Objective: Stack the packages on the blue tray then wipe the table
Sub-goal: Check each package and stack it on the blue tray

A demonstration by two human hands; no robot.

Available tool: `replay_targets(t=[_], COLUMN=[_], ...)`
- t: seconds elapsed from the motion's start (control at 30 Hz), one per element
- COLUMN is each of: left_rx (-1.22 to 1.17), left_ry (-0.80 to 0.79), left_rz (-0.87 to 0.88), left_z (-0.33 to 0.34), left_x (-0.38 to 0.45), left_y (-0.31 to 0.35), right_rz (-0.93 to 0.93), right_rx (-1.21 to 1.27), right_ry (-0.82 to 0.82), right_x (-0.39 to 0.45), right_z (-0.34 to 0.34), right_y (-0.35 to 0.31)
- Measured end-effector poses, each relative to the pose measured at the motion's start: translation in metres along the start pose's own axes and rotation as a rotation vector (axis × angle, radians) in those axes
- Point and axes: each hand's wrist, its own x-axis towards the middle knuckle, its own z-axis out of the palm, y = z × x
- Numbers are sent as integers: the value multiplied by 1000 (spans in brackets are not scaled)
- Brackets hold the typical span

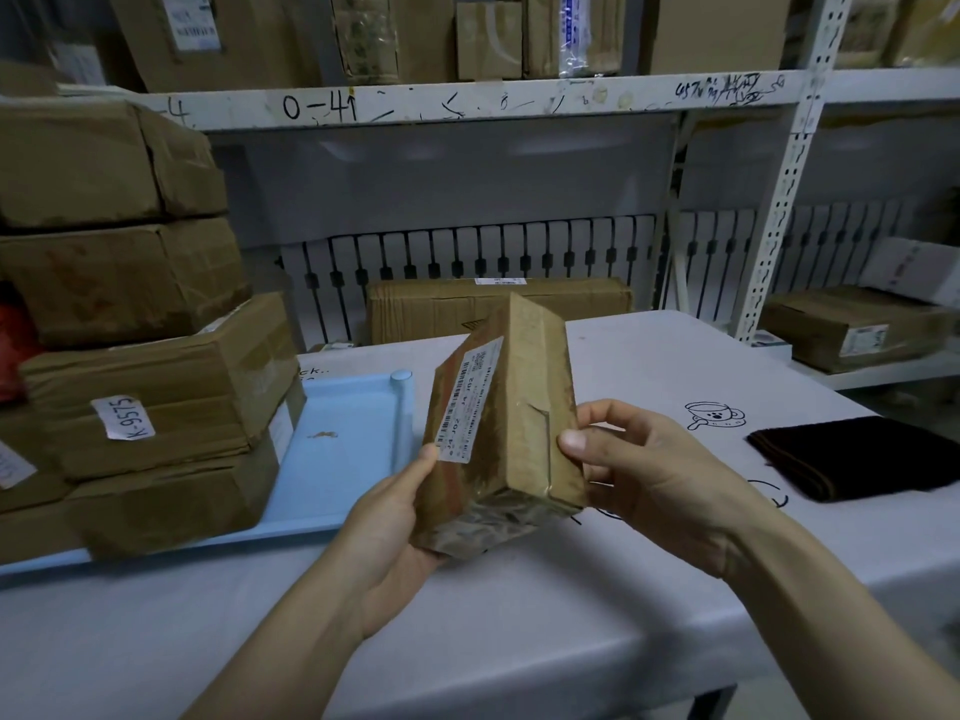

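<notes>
Small taped brown cardboard package [501, 428] held up btwn left hand [389, 517] and right hand [644, 475], both curled round it, above counter [623, 589]. Prob light, stiff; grip lower sides. Light-blue plastic tray [348, 449] just left of left hand.

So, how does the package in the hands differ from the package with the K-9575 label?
The held package is gripped by the left hand and right hand, tilted above the table; the K-9575 package lies flat in the stack on the blue tray. The held package carries a printed barcode label; the K-9575 package has a handwritten one. Both are brown, taped cardboard.
</notes>
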Motion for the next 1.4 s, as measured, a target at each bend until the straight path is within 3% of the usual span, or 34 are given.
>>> replay_targets(t=[0.4, 0.6, 0.9, 1.17, 1.4], left_rx=[-12, -42, -67, -28, 135], left_ry=[16, -57, -108, -92, -58], left_rz=[-106, -131, -141, -75, 44], left_z=[6, 5, 7, 6, 9], left_x=[-8, -11, -5, -4, -7], left_y=[4, 6, 5, 4, -1], right_rz=[-28, -86, -77, 40, 80], right_rx=[37, 23, 0, -77, -271], right_ry=[103, 233, 268, 379, 339], right_x=[3, 6, 9, 14, 12], right_z=[3, -5, -13, -21, -22], right_y=[-2, 0, 8, 11, 16])
